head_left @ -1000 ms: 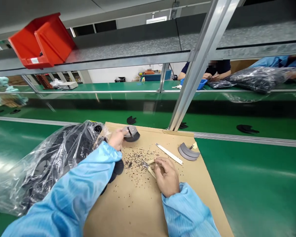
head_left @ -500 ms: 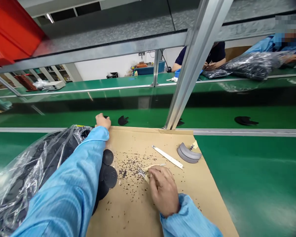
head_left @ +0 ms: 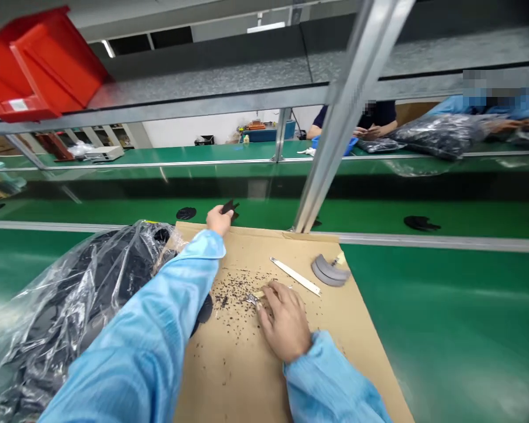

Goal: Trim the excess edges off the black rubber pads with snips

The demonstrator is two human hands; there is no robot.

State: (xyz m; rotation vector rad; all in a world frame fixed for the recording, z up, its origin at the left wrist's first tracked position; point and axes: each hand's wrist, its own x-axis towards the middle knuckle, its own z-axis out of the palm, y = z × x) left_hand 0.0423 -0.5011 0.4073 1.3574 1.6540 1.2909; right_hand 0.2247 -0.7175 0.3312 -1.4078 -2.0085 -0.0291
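Fingers (head_left: 224, 217) of the left hand (head_left: 218, 221) now pinch a notched black piece (head_left: 230, 208) over the green strip (head_left: 271, 211) beyond the cardboard sheet (head_left: 242, 388). A second ago that hand held a grey-and-black piece above the cardboard; half a second ago it was at the far left edge, beside a notched shape lying on the strip. Now a round black piece (head_left: 186, 213) lies left of the hand, so 1 piece has apparently been swapped for another in the work.

The 2 hands are well apart. The right hand (head_left: 286, 326) lies loosely curled over the cream handles of metal-headed nippers (head_left: 251, 299), much as before; whether it grips them cannot be told.

Small black scraps (head_left: 223, 301), like coarse grit, are scattered around the nippers' head on matte brown cardboard. To their right lie a slim, stiff white strip (head_left: 295, 276) and a smooth grey crescent-shaped piece (head_left: 330, 271). At left, a crinkled, glossy clear plastic bag (head_left: 92, 282) bulges with dark pieces, and flat, rounded black pieces (head_left: 205, 309) show beside the sleeve (head_left: 132, 341), a wrinkled light-blue fabric. The green surface (head_left: 449, 329) under the cardboard is smooth and reflective.
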